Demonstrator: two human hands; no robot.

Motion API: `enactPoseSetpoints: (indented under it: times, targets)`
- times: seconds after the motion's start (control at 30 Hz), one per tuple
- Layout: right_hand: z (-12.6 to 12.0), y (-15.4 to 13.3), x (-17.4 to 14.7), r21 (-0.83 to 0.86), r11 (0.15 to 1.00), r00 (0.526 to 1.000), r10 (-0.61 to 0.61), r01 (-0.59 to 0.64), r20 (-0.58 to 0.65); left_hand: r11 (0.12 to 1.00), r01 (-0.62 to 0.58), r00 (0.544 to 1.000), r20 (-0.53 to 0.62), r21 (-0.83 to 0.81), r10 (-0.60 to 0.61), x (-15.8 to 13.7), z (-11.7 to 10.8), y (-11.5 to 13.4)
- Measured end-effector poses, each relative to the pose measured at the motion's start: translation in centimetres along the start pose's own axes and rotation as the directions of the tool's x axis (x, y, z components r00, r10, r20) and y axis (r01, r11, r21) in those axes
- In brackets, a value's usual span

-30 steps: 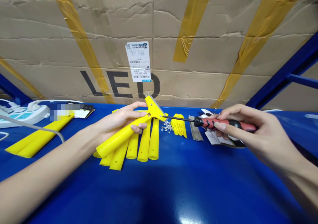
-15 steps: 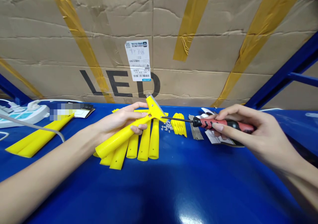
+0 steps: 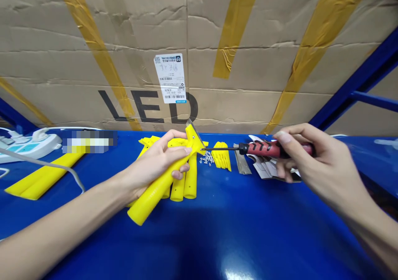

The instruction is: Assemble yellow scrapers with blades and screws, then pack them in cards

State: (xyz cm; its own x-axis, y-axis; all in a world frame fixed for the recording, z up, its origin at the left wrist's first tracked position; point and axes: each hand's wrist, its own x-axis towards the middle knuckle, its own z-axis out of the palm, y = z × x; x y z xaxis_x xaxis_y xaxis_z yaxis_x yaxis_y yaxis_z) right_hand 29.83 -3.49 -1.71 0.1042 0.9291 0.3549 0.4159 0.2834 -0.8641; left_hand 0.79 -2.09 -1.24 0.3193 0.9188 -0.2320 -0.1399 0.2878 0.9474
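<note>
My left hand (image 3: 166,160) is wrapped round the handle of a yellow scraper (image 3: 152,201), whose head with a metal blade points up and away from me. In my right hand (image 3: 311,151) is a screwdriver (image 3: 264,148) with a red and black handle, held level. Its tip meets a screw at the near corner of the scraper's head. Under and beside my left hand lie several yellow scraper handles (image 3: 190,184). Small screws (image 3: 207,160) are scattered just right of them, beside a stack of yellow plastic pieces (image 3: 221,155).
Grey metal blades (image 3: 242,160) and white papers (image 3: 263,166) lie on the blue table (image 3: 211,238) near my right hand. At left are a white power strip (image 3: 43,147), a grey cable (image 3: 56,164) and more yellow handles (image 3: 46,174). A large cardboard box (image 3: 236,102) stands behind.
The scraper has tilted steeper, its handle end swinging down and right. My left thumb now lies over its neck. My right fingers have shifted on the screwdriver, whose tip stays at the screw.
</note>
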Motion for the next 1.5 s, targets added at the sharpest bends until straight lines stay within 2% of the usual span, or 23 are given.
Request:
enactPoseSetpoints:
  times: [0.07,0.13,0.2,0.27,0.33,0.4,0.47,0.53,0.57,0.63,0.7,0.77,0.87,0.9,0.93,1.03,1.1,1.2,1.27,1.37,1.43,1.5]
  targets:
    - [-0.1,0.4,0.1,-0.031,0.999,0.999,0.038,-0.038,0.007,1.0,-0.013,0.999,-0.037,-0.02,0.012,-0.2,0.5,-0.3]
    - [-0.6,0.9,0.2,0.044,0.997,0.99,0.051,-0.057,0.135,0.998,-0.034,0.996,-0.087,-0.056,0.029,-0.3,0.9,-0.5]
    - [-1.0,1.2,0.4,0.138,0.989,0.971,0.012,-0.046,0.238,0.996,-0.045,0.993,-0.114,-0.077,0.036,-0.3,1.1,-0.6]
    - [-1.1,1.4,0.4,0.144,0.99,0.978,-0.025,-0.005,0.205,0.996,-0.043,0.993,-0.11,-0.076,0.035,-0.3,1.3,-0.6]
    - [-1.1,1.5,0.5,0.0,0.999,0.997,-0.054,0.055,0.055,0.998,-0.045,0.994,-0.102,-0.054,0.04,-0.5,1.5,-0.6]
    - [-1.1,1.6,0.4,-0.169,0.985,0.998,-0.052,0.045,-0.04,0.998,-0.057,0.993,-0.104,-0.03,0.053,-0.7,1.7,-0.6]
    - [-1.2,1.8,0.4,-0.135,0.991,0.999,-0.011,0.017,0.044,0.998,-0.07,0.991,-0.113,-0.011,0.068,-0.8,1.7,-0.7]
    - [-1.3,1.9,0.4,0.062,0.998,0.981,-0.013,0.001,0.192,0.997,-0.074,0.991,-0.115,-0.005,0.073,-0.9,1.7,-0.8]
    - [-1.3,1.9,0.4,0.138,0.99,0.974,-0.043,0.012,0.222,0.997,-0.076,0.99,-0.117,-0.005,0.075,-0.9,1.7,-0.8]
    - [-1.2,1.8,0.3,0.117,0.991,0.982,-0.082,0.063,0.17,0.998,-0.068,0.991,-0.12,-0.011,0.066,-0.9,1.8,-0.8]
    - [-1.1,1.6,0.3,-0.06,0.994,0.994,-0.088,0.092,0.072,0.999,-0.046,0.991,-0.124,-0.017,0.044,-0.8,1.8,-0.7]
    - [-1.0,1.6,0.2,-0.144,0.987,0.994,-0.064,0.077,0.091,0.999,-0.037,0.989,-0.143,-0.023,0.034,-0.8,1.9,-0.7]
    - [-1.0,1.7,0.2,0.026,0.999,0.962,-0.046,0.04,0.27,0.998,-0.056,0.981,-0.186,-0.039,0.048,-0.7,2.1,-0.7]
    - [-0.9,1.8,0.2,0.075,0.997,0.958,-0.052,0.032,0.283,0.997,-0.062,0.98,-0.193,-0.043,0.052,-0.8,2.1,-0.7]
    - [-0.9,1.9,0.2,0.084,0.996,0.965,-0.057,0.036,0.255,0.997,-0.063,0.98,-0.192,-0.045,0.053,-0.8,2.2,-0.7]
    - [-0.7,2.0,0.1,-0.025,0.999,0.993,-0.043,0.046,0.108,0.998,-0.058,0.984,-0.173,-0.031,0.052,-1.0,2.2,-0.7]
    - [-0.7,1.9,0.1,-0.021,1.0,0.99,-0.017,0.021,0.142,0.998,-0.054,0.985,-0.168,-0.018,0.05,-1.0,2.1,-0.7]
    - [-0.7,1.7,0.0,0.116,0.993,0.96,-0.025,-0.007,0.279,0.998,-0.064,0.981,-0.184,-0.01,0.061,-1.0,2.0,-0.8]
    - [-0.6,1.7,0.0,0.134,0.991,0.971,-0.045,0.013,0.236,0.997,-0.071,0.98,-0.187,-0.006,0.069,-1.0,2.0,-0.8]
    - [-0.4,2.0,0.0,0.04,0.999,0.993,-0.019,0.015,0.113,0.998,-0.067,0.983,-0.169,0.02,0.069,-1.0,2.0,-0.9]
    - [-0.5,2.1,0.0,0.053,0.999,0.989,0.002,-0.01,0.15,0.997,-0.064,0.984,-0.166,0.041,0.07,-1.1,2.0,-1.0]
    - [-0.6,2.0,0.0,0.143,0.99,0.97,-0.024,-0.011,0.24,0.997,-0.066,0.983,-0.171,0.043,0.072,-1.1,2.1,-1.0]
